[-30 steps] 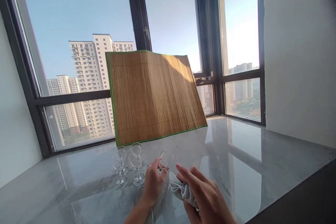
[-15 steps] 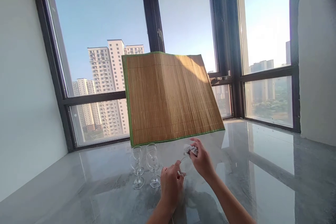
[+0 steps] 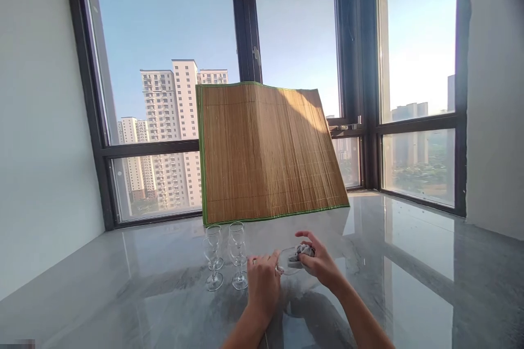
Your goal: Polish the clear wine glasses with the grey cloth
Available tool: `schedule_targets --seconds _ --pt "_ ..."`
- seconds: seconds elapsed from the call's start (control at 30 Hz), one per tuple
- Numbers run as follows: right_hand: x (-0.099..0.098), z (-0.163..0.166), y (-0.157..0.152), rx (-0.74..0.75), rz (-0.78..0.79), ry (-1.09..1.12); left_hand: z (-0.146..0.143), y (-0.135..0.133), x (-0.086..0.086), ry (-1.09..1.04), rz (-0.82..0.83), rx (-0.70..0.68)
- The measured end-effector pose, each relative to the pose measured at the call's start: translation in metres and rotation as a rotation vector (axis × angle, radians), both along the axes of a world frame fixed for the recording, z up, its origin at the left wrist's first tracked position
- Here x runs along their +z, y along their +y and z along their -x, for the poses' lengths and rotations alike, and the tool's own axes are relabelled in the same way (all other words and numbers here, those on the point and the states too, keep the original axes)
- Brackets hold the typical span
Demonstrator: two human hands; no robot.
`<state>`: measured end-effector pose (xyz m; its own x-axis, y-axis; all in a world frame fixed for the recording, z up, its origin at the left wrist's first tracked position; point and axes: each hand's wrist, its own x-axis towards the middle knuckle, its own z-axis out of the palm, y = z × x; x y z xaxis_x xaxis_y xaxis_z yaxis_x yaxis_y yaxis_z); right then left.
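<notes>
A clear stemmed glass [image 3: 286,262] lies on its side in my left hand [image 3: 263,282], whose fingers are closed around its stem end; the grip hides part of the glass. Its bowl faces right. My right hand [image 3: 323,266] pinches a crumpled grey-white cloth [image 3: 302,254] at the mouth of the bowl, with the index finger raised. Whether the cloth reaches inside is hard to tell. Just left of my left hand, several similar stemmed glasses stand upright, among them a front left glass [image 3: 213,281] and a front right glass [image 3: 239,279].
Behind the glasses, a folded bamboo mat [image 3: 270,152] with green edging leans against the window frame [image 3: 151,147]. The grey glossy surface [image 3: 164,294] reflects light. White walls [image 3: 36,120] rise at both sides.
My right hand has come down with the cloth to the glass. The glass in my left hand now shows its bowl pointing right. The camera view has shifted slightly.
</notes>
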<state>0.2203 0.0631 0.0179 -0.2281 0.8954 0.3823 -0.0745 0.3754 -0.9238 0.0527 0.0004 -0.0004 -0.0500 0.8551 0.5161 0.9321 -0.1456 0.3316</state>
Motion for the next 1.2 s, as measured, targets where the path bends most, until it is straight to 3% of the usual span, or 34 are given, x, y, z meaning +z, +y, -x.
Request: schedule_targets --seconds 0.13,0.23,0.37,0.5,0.77,1.03,1.2 --pt "0.000 -0.004 -0.003 0.148 0.107 0.031 0.000 -0.002 0.005 -0.055 0.019 -0.027" --pt "0.003 -0.007 -0.005 0.146 0.156 0.170 -0.003 0.000 0.003 -0.200 0.065 -0.097" --pt "0.004 -0.006 -0.004 -0.040 0.128 0.302 -0.004 0.005 0.001 -0.360 0.075 -0.138" --pt "0.001 -0.001 0.002 -0.190 -0.074 0.225 -0.002 0.008 -0.001 -0.470 0.120 -0.100" --pt "-0.007 0.007 -0.002 -0.176 -0.227 -0.063 0.000 0.005 -0.002 -0.397 0.095 -0.016" --pt "-0.014 0.016 -0.007 0.016 -0.149 -0.065 0.005 0.003 0.001 -0.307 0.095 0.073" --pt "-0.021 0.019 -0.004 -0.095 -0.273 -0.164 0.006 0.006 -0.001 -0.203 0.085 0.120"
